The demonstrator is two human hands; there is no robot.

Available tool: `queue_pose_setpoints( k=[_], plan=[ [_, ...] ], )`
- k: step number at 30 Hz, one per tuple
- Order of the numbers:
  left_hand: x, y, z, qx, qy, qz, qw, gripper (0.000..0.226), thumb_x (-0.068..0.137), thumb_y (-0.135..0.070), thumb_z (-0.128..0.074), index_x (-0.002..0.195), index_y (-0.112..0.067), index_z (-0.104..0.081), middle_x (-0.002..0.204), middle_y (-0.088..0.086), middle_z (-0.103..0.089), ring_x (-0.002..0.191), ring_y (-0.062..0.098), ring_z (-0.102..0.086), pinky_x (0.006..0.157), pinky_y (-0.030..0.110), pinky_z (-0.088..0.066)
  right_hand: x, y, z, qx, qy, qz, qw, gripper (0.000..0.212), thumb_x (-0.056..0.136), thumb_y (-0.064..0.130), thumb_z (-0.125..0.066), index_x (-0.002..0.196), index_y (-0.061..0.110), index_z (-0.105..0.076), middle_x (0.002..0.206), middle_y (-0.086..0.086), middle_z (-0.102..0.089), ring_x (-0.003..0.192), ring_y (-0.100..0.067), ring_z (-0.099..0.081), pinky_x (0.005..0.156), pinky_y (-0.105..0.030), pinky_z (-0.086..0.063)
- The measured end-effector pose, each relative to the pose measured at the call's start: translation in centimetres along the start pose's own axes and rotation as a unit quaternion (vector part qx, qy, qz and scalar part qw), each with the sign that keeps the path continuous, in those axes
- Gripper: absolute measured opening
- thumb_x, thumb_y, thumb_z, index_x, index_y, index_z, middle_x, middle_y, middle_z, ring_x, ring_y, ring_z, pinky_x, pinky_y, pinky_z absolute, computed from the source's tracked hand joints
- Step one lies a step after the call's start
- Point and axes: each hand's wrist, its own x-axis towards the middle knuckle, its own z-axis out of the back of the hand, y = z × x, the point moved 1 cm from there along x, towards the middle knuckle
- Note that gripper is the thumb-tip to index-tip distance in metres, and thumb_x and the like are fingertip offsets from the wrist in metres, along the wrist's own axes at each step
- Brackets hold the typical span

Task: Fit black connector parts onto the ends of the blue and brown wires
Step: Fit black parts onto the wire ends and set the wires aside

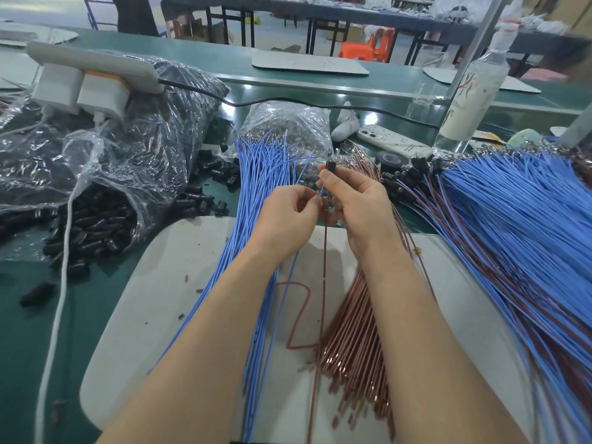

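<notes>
My right hand [355,203] pinches a small black connector [330,167] upright between thumb and fingers above the grey mat [153,283]. My left hand [288,216] pinches a blue wire [321,191] just below that connector. A brown wire [324,283] hangs down from between the two hands. A bundle of loose blue wires [256,187] lies left of my hands, and a bundle of brown wires [355,341] lies under my right forearm. Loose black connectors [96,225] spill from a clear bag at the left.
A large pile of blue and brown wires with connectors fitted [512,219] fans out at the right. A white charger and cable [64,251] cross the left side. A phone [394,141], a roll of black tape [392,159] and a bottle [474,91] stand behind.
</notes>
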Motion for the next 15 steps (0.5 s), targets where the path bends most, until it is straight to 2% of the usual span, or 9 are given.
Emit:
queue_pose_setpoints(
  k=[3,6,10,12,15],
  plan=[
    [0.02,0.12,0.11,0.008,0.006,-0.005,1.000,0.025,0.096,-0.011,-0.046,0.081,-0.016,-0.066,0.077,0.000,-0.074,0.079,0.008,-0.069,0.077,0.020,-0.050,0.03,-0.09,0.08,-0.017,-0.003,0.006,1.000,0.009,0.090,0.008,-0.061,0.095,0.011,-0.068,0.052,0.016,-0.058,0.040,0.003,-0.049,0.049,-0.022,-0.050],
    [-0.02,0.14,0.10,0.018,0.015,-0.007,1.000,0.026,0.096,-0.009,-0.044,0.081,-0.015,-0.064,0.075,-0.001,-0.073,0.079,0.007,-0.069,0.079,0.023,-0.052,0.00,-0.12,0.02,0.000,-0.003,0.008,1.000,0.010,0.091,0.004,-0.059,0.096,0.006,-0.067,0.068,0.004,-0.061,0.039,0.003,-0.049,0.041,-0.010,-0.038],
    [0.00,-0.01,-0.09,0.072,0.009,-0.032,0.997,0.026,0.097,-0.009,-0.042,0.085,-0.006,-0.064,0.079,0.002,-0.072,0.081,0.012,-0.068,0.080,0.030,-0.052,-0.01,-0.10,0.00,0.027,0.003,-0.002,1.000,0.010,0.092,0.003,-0.057,0.094,0.004,-0.067,0.070,-0.003,-0.059,0.038,0.002,-0.048,0.038,-0.010,-0.035],
    [-0.03,-0.03,-0.11,0.096,0.008,-0.038,0.995,0.026,0.098,-0.010,-0.041,0.086,-0.006,-0.063,0.080,0.002,-0.072,0.080,0.014,-0.067,0.076,0.031,-0.051,0.00,-0.09,0.00,0.032,0.003,-0.006,0.999,0.010,0.092,0.003,-0.057,0.093,0.005,-0.067,0.070,-0.003,-0.060,0.037,0.001,-0.048,0.037,-0.010,-0.036],
    [-0.07,0.05,-0.12,0.142,0.007,-0.051,0.989,0.028,0.098,-0.012,-0.039,0.086,-0.004,-0.062,0.081,0.004,-0.071,0.068,0.012,-0.060,0.059,0.020,-0.045,-0.01,-0.17,-0.07,0.032,0.006,-0.010,0.999,0.013,0.093,0.003,-0.056,0.088,0.007,-0.067,0.069,-0.003,-0.059,0.036,0.001,-0.046,0.036,-0.012,-0.034]
  ],
)
